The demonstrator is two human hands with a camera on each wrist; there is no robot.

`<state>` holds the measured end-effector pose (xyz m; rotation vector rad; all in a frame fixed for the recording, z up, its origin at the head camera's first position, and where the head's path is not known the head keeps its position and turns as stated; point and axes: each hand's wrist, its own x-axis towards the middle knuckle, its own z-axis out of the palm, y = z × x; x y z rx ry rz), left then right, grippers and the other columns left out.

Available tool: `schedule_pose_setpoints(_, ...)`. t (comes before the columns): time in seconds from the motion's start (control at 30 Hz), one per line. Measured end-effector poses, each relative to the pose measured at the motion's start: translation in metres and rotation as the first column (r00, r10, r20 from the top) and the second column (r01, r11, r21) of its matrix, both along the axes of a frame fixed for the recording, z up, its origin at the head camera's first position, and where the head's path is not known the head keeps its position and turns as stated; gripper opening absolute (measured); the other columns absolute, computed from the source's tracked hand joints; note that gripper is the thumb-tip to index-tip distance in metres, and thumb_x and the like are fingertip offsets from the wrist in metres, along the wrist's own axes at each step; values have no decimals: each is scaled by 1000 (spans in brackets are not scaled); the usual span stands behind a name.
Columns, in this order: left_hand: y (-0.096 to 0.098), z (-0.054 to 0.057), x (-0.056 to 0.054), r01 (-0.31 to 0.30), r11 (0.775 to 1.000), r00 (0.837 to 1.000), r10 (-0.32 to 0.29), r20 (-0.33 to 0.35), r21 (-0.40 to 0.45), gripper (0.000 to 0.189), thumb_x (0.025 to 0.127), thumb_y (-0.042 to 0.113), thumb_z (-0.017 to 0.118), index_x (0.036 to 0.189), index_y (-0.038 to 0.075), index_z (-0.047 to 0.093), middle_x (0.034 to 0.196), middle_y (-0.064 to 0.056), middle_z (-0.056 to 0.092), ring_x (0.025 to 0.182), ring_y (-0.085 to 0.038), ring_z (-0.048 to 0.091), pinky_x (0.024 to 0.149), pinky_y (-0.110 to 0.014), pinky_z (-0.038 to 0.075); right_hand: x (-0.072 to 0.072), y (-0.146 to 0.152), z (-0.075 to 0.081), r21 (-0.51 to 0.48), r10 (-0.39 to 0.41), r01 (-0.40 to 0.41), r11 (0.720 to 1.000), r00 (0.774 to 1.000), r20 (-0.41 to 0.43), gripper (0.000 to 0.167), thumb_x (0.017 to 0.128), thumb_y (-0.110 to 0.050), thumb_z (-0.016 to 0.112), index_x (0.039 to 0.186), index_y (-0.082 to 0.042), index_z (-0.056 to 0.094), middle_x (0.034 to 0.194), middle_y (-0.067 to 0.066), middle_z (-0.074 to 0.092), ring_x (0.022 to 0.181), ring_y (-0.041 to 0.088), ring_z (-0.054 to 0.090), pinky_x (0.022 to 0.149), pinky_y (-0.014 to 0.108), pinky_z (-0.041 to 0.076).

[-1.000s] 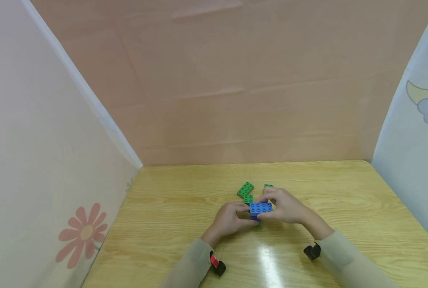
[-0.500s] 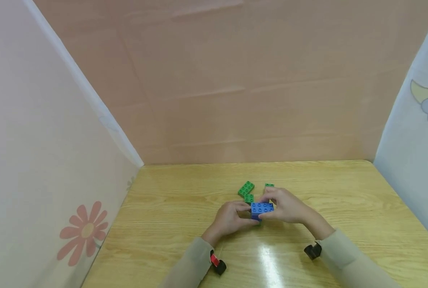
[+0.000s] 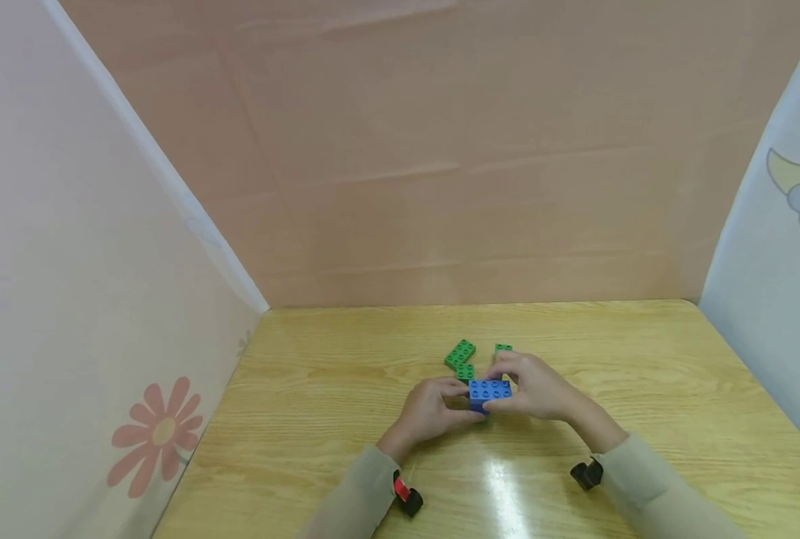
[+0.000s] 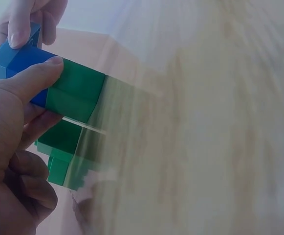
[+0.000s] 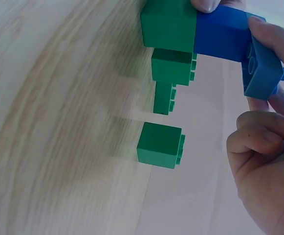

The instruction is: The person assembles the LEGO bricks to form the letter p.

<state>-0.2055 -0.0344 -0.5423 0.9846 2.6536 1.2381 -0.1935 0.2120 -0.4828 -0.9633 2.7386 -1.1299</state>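
Note:
A small upright stack stands on the table: a green brick [image 5: 168, 24] at the bottom, a dark blue brick [image 5: 220, 32] above it. Across the top sits a lighter blue brick [image 3: 489, 391] with two rows of studs, its end overhanging the stack to the right. My left hand [image 3: 429, 410] pinches the lower stack, its thumb lying near the seam of blue and green. With thumb and fingers, my right hand [image 3: 534, 385] grips the top blue brick. Whether that brick is fully pressed down cannot be told.
Behind the stack lie loose green bricks: a long one [image 3: 460, 353], a small one [image 3: 465, 372] near it, and another green brick [image 3: 504, 347] partly hidden behind my right hand. The wooden table [image 3: 332, 352] ends at a plain back panel [image 3: 467, 224].

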Motion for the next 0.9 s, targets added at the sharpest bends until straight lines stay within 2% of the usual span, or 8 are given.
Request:
schedule_pose_setpoints(0.13,0,0,0,7,1000,1000,-7,-5,10,47,88,49,83,121,17,79,123,9,72,112,-5,65,95,-27,52,1,3,-5,-26,-14,15,1000,1000,18,39,87,-43,86,115,-19,77,105,-12,63,84,13,53,69,28,48)
schedule_pose_setpoints(0.23,0,1,1,12,1000,1000,-12,1,11,47,87,48,83,121,16,79,122,8,72,112,-5,65,93,-26,53,2,7,-8,-78,-27,30,997,999,43,41,89,-38,85,122,-15,75,111,-11,66,95,11,57,80,34,53)
schedule_pose_setpoints(0.37,0,1,1,-2,1000,1000,2,18,0,47,87,48,83,122,15,79,124,7,72,114,-6,64,96,-28,52,2,15,-11,-179,-38,45,983,998,44,31,93,-22,80,122,-14,73,109,-4,68,75,5,49,67,28,49)
schedule_pose_setpoints(0.47,0,0,1,-14,1000,999,14,31,2,47,87,49,83,121,16,79,125,8,71,115,-6,64,97,-28,52,-1,19,-13,-222,-52,56,973,998,26,27,96,-14,76,123,-17,73,112,0,69,59,5,34,52,27,37)
schedule_pose_setpoints(0.7,0,0,0,-18,1000,1000,17,21,9,46,86,47,85,121,17,79,123,9,72,114,-5,65,97,-27,52,-9,27,-15,-235,-104,109,966,994,34,23,102,-13,69,124,-11,72,115,9,69,53,3,29,48,26,35)
schedule_pose_setpoints(0.9,1,-1,1,-24,1000,999,24,49,-2,47,86,49,84,121,18,79,124,10,71,117,-6,64,99,-30,51,-15,31,-20,-243,-165,184,953,982,95,32,100,-17,73,127,-3,69,120,15,68,49,2,29,44,26,33)
